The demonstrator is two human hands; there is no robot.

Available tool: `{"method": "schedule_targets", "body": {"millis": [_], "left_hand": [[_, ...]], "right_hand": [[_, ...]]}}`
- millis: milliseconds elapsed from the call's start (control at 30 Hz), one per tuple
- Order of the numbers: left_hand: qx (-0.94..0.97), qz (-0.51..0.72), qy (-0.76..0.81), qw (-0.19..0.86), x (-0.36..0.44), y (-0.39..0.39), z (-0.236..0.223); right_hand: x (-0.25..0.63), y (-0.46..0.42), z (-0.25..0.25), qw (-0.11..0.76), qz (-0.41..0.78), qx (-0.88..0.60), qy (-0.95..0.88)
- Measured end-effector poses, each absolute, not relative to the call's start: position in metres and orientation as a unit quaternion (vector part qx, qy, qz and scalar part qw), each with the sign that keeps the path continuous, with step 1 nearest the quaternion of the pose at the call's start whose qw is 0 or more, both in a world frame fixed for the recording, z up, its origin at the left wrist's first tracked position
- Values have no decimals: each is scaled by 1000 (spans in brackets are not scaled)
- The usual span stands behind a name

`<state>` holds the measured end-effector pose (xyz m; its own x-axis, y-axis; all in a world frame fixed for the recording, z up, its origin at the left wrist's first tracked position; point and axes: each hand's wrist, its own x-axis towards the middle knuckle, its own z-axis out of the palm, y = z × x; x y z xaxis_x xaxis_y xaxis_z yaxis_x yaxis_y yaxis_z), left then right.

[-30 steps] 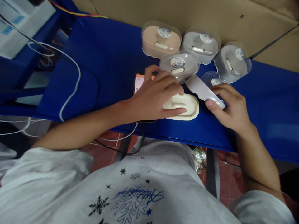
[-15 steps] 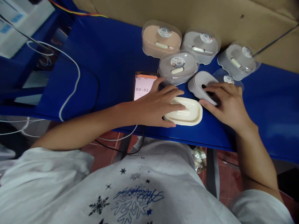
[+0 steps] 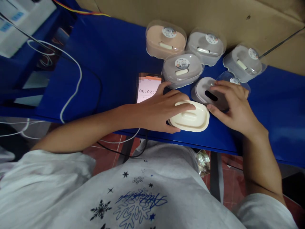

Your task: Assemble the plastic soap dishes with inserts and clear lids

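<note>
A cream oval soap-dish piece (image 3: 192,118) with a raised ridge lies near the front edge of the blue table (image 3: 114,60). My left hand (image 3: 159,109) grips its left end, fingers curled over the top and thumb underneath. Just right of it lies a grey oval piece (image 3: 206,92) with a dark slot. My right hand (image 3: 232,103) covers the grey piece's right side, fingers bent over it and holding it down on the table. A clear plastic lid (image 3: 234,79) peeks out behind that hand.
Several packed soap dishes under clear lids stand at the back: a peach one (image 3: 165,39) and grey ones (image 3: 182,68) (image 3: 206,46) (image 3: 244,62). A phone (image 3: 149,87) showing a timer lies left of my left hand. White cables (image 3: 71,76) trail at the left. Cardboard (image 3: 190,12) lines the back.
My right hand has lowered the grey piece from a raised tilt to lie flat, slot up, on the table. My left hand and the cream piece have shifted slightly toward me and rightward.
</note>
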<state>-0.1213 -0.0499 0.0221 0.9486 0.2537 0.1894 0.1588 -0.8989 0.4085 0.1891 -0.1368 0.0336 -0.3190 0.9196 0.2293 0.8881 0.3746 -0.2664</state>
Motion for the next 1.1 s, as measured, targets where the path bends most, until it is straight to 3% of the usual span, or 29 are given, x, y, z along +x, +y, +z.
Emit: {"method": "schedule_targets", "body": {"millis": [233,533,667,867,1100], "left_hand": [[940,181,91,275,-120,-49,27],[856,392,57,333,-116,-45,28],[806,493,42,326,-110,-25,11],[740,491,134,439,-113,-21,16],[684,366,180,605,-112,-41,31]], "right_hand": [[182,-140,39,230,80,-519,-819],[178,-141,38,272,123,-482,-824],[189,-136,32,224,82,-491,-838],[198,-131,22,152,-28,-476,-866],[186,-137,31,268,-23,-511,-816]]}}
